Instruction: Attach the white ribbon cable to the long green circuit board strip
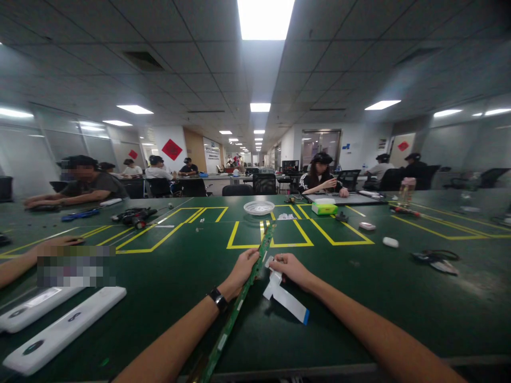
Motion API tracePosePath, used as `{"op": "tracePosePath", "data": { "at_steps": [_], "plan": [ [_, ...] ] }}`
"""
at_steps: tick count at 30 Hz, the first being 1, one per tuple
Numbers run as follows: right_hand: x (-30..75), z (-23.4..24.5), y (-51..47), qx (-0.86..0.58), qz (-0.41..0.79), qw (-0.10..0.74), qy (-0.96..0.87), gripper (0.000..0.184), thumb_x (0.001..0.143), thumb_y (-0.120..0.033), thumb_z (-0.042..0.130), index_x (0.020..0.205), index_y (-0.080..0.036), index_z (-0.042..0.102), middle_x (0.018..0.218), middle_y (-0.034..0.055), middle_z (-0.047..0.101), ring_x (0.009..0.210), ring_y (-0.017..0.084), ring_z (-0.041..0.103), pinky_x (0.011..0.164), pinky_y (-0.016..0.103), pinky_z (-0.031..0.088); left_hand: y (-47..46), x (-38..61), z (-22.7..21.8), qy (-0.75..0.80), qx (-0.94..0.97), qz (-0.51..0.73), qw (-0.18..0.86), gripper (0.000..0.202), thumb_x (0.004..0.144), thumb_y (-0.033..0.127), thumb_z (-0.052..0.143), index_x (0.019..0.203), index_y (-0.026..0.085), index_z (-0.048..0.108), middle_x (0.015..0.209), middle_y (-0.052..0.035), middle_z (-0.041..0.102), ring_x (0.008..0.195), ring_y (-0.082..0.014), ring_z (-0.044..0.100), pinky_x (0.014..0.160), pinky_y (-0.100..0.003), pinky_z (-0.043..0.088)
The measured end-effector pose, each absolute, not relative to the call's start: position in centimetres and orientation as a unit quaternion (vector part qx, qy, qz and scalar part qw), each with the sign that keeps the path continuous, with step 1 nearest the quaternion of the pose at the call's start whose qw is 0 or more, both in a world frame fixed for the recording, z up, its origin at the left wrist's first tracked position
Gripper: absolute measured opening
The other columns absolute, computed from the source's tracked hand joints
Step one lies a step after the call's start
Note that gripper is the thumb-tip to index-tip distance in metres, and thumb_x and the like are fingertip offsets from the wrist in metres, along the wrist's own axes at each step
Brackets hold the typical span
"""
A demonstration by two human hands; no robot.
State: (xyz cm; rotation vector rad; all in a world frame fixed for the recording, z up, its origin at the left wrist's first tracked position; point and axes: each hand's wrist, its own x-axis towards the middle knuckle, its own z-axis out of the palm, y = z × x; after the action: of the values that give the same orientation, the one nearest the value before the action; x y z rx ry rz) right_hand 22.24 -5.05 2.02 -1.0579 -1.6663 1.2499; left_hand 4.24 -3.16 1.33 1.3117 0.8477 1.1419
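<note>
- The left hand [242, 267] is closed around a long, narrow green circuit board [238, 309], gripping it in its upper half; a black band [217, 300] circles that wrist.
- The right hand [293, 270], just beside the board, pinches a folded white ribbon cable [290, 304] between its fingers. The cable's blue-tipped end slants down and to the right; whether its other end joins the board cannot be told.
- The board is tilted, its far end pointing away from the wearer and its near end running down to the bottom edge of the view, over the green table [383, 287].
- Left of the arms lie two long white casings [66, 330], side by side; another person's forearm [19, 263] reaches in just beyond them.
- Ahead of the hands, yellow tape [271, 246] marks out shapes, with a white basket [259, 208] behind.
- Farther right stand a green-and-white box [324, 207] and, nearer, a rounded white object [390, 242].
- Across the table sits a person in a dark top [306, 183].
</note>
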Motion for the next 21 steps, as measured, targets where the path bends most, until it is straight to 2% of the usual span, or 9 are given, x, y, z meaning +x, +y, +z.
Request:
{"op": "tracePosePath", "data": {
  "at_steps": [3,11,21],
  "plan": [
    [22.2,2.1,-5.0,-0.404,0.508,0.4,-0.647,0.039,0.073,-0.053,0.065,0.069,-0.016,0.054,0.055,-0.0043,0.055,0.043,0.006,0.046,0.041,0.018,0.035,-3.2,4.2,1.5,0.361,0.556,0.496,0.561,0.036,0.079,0.04,0.063,0.103,0.013,0.059,0.071,-0.0007,0.065,0.056,-0.0102,0.059,0.053,-0.02,0.046],
    [21.9,1.8,-5.1,-0.413,0.495,0.394,-0.656,0.034,0.075,-0.047,0.064,0.071,-0.015,0.054,0.054,-0.0047,0.055,0.043,0.006,0.046,0.041,0.018,0.035,-4.2,4.4,2.2,0.367,0.57,0.462,0.572,0.036,0.083,0.041,0.058,0.109,0.017,0.052,0.063,0.0033,0.061,0.046,-0.0096,0.053,0.045,-0.019,0.043],
    [22.0,1.9,-5.1,-0.416,0.486,0.402,-0.655,0.03,0.076,-0.043,0.062,0.069,-0.016,0.053,0.055,-0.0046,0.056,0.043,0.006,0.046,0.041,0.018,0.036,-3.7,4.1,1.8,0.357,0.579,0.474,0.559,0.039,0.081,0.043,0.058,0.108,0.016,0.053,0.066,0.0017,0.062,0.051,-0.0113,0.057,0.049,-0.02,0.044]
  ]
}}
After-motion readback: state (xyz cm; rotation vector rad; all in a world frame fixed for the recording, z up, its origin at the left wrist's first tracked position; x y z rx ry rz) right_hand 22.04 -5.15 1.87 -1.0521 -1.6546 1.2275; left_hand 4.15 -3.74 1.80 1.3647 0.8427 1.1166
